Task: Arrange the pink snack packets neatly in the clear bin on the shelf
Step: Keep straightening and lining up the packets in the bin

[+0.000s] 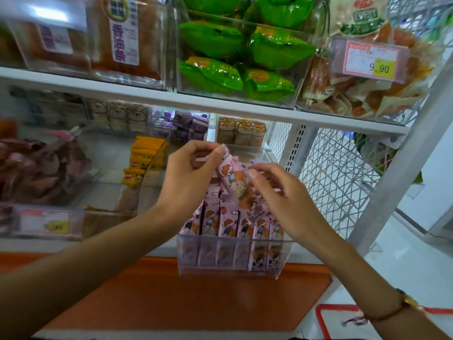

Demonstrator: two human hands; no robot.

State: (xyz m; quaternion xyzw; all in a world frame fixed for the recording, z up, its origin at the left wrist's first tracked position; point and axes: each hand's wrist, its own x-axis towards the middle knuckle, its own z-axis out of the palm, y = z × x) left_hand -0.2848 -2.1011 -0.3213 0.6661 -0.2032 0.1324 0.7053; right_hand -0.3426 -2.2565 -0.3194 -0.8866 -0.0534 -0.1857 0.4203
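A clear bin (pixel 230 266) sticks out from the lower shelf, with several pink snack packets (pixel 228 222) standing upright in a row at its front. Above that row I hold one pink packet (pixel 231 177) tilted, printed with a cartoon child. My left hand (pixel 193 173) pinches its top end between thumb and fingers. My right hand (pixel 277 195) grips its right side, fingers curled over it. More pink packets lie loose behind the row, partly hidden by my hands.
Yellow packets (pixel 144 155) fill the bin to the left, brownish packets (pixel 36 168) further left. The shelf above carries green packets (pixel 242 52) and a price tag (pixel 371 61). A wire mesh panel (pixel 335 177) closes the right side. An orange ledge (pixel 196 298) runs below.
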